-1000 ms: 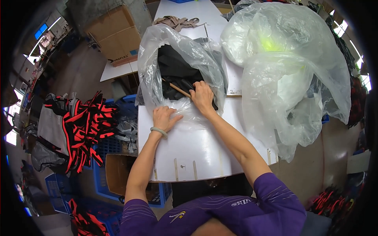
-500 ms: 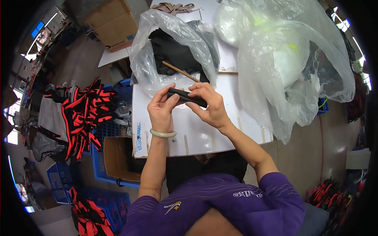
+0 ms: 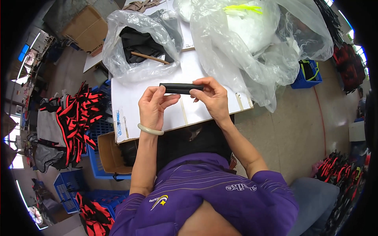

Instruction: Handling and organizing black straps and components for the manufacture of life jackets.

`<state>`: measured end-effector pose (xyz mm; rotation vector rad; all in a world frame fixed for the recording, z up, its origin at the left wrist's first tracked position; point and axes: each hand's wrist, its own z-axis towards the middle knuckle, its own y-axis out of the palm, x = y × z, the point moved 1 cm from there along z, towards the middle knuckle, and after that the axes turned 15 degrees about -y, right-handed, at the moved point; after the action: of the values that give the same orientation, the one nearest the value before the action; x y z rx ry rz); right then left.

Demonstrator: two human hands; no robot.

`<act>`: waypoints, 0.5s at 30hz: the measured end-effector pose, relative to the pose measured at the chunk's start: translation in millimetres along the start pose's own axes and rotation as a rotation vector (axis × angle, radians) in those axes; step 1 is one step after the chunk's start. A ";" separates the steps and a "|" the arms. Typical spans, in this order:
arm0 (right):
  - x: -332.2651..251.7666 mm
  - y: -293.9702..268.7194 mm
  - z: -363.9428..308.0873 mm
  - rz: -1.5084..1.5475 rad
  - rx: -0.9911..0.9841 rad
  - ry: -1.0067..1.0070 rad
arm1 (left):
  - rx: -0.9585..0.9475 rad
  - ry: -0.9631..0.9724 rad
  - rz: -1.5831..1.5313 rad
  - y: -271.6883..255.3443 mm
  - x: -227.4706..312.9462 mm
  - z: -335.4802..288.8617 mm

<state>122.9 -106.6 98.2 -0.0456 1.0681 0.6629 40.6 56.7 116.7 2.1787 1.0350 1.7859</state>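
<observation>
Between my two hands, above the near part of the white table [image 3: 149, 110], is a black tube-like piece [image 3: 179, 88] with a groove running along its length. My left hand [image 3: 152, 103] pinches its left end between thumb and fingers. The right end sits in the grip of my right hand [image 3: 214, 96]. The piece lies nearly level from side to side; its material I cannot tell. Beyond my left hand stands an open clear plastic bag [image 3: 114, 65] with black pieces [image 3: 138, 41] inside. A thin brown stick [image 3: 149, 58] lies across the bag's mouth.
A large clear bag [image 3: 220, 55] with white contents covers the table's right side and hangs over its edge. Red and black strapped pieces [image 3: 78, 118] are piled at left. An open carton [image 3: 108, 155] and blue crates [image 3: 71, 188] stand below; a blue basket [image 3: 307, 80] is at right.
The black piece has turned from slanting down to the right to nearly level. My hands have spread toward its two ends. The whole view has shifted, with the table now farther left.
</observation>
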 end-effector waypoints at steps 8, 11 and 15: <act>2.5 23.5 -15.7 0.227 0.231 -0.005 | 0.005 0.198 0.002 -21.3 -7.3 -26.6; 0.0 26.3 -15.9 0.248 0.183 -0.004 | -0.046 0.288 0.037 -26.5 -4.2 -31.8; -0.8 26.7 -15.0 0.275 0.111 -0.032 | -0.047 0.406 0.190 -29.9 1.6 -37.2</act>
<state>96.8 -90.6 98.7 0.2100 1.0885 0.8473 -5.5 68.7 113.4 1.9895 0.8615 2.3826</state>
